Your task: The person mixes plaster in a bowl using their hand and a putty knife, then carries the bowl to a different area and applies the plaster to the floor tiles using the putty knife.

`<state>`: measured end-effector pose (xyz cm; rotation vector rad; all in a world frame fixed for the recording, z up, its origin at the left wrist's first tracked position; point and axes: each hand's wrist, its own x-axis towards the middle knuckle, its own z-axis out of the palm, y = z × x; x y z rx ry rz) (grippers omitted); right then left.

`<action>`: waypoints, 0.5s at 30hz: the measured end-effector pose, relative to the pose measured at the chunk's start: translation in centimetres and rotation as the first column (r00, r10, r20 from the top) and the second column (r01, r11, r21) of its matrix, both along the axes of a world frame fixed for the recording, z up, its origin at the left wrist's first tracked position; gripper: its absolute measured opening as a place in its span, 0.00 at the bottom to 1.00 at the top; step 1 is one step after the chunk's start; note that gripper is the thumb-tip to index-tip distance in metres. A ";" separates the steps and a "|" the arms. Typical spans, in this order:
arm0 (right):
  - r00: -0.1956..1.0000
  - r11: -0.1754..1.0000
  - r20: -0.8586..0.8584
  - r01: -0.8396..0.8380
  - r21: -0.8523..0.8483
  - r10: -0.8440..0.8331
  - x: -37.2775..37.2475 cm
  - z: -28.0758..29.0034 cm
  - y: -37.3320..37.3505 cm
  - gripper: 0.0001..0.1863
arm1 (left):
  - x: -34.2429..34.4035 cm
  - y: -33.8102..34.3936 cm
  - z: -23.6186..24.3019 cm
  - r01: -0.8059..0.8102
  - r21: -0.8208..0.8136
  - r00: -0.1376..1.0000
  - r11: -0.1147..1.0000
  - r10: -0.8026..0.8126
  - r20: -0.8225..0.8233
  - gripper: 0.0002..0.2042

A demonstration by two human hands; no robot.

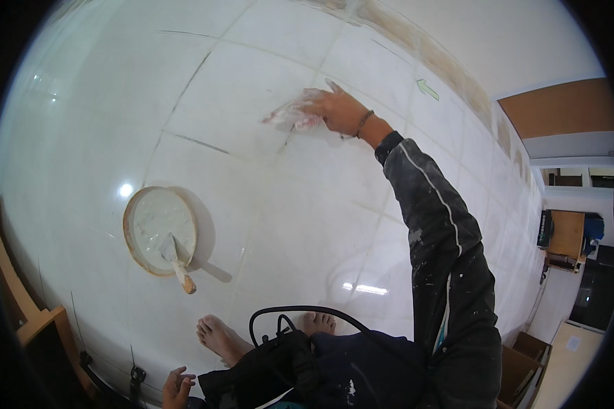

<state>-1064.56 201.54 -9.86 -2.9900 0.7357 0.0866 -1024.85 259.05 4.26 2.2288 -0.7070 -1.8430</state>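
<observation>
My right hand (338, 110) is stretched far forward over the white tiled floor (307, 198). It presses a crumpled, whitish plastic bag (290, 117) with reddish marks against a tile, at a joint line between tiles. White residue coats the fingers. Low at the left, my left hand (177, 387) holds nothing, its fingers loosely bent and apart. A round basin (127, 228) of white paste (158, 217) stands on the floor to the left. In the paste rests a putty knife (177, 264), its handle leaning out over the near rim.
My bare feet (218, 337) stand near the front. Wooden furniture (44, 327) borders the left edge. A green arrow sticker (427, 89) lies on the tiles at the upper right. Boxes (566, 232) and a pale cabinet (569, 361) stand at the far right. Some tile joints show dark lines.
</observation>
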 end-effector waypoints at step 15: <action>0.987 0.965 -0.059 -0.132 0.225 0.149 -5.2 -4.4 1.2 0.33 | 2.6 0.9 -2.7 0.001 -0.020 0.999 1.000 -0.002 -0.050 0.18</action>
